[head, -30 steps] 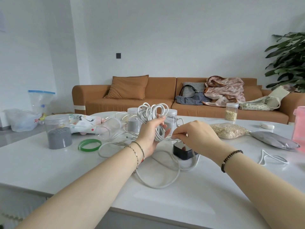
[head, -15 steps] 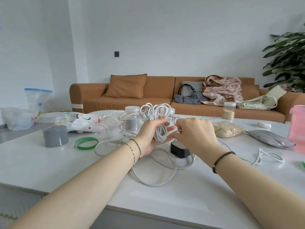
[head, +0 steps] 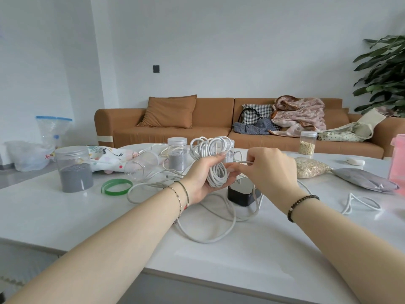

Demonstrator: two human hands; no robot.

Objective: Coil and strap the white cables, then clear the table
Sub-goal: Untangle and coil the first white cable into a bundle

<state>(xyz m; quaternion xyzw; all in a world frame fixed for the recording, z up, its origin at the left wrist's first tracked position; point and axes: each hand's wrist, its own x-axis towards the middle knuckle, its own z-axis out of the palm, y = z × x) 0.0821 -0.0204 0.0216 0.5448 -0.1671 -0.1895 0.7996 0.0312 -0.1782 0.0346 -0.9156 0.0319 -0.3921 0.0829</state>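
Since that white cable coil point(head: 213, 150) looks light but springy, left hand point(head: 201, 178) wraps its middle just above the worktop point(head: 65, 216), right hand point(head: 270, 170) pinching the loose strand point(head: 241, 161), so grip mid-bundle.

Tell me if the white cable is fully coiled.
Partly coiled. The left hand grips a bundle of loops; more cable lies slack on the table; the right hand pinches a strand.

Left wrist: thin beaded chain bracelet point(head: 178, 200), slim dark bangle point(head: 186, 191); right wrist: dark beaded bracelet point(head: 303, 200); left hand point(head: 203, 178) long-nailed
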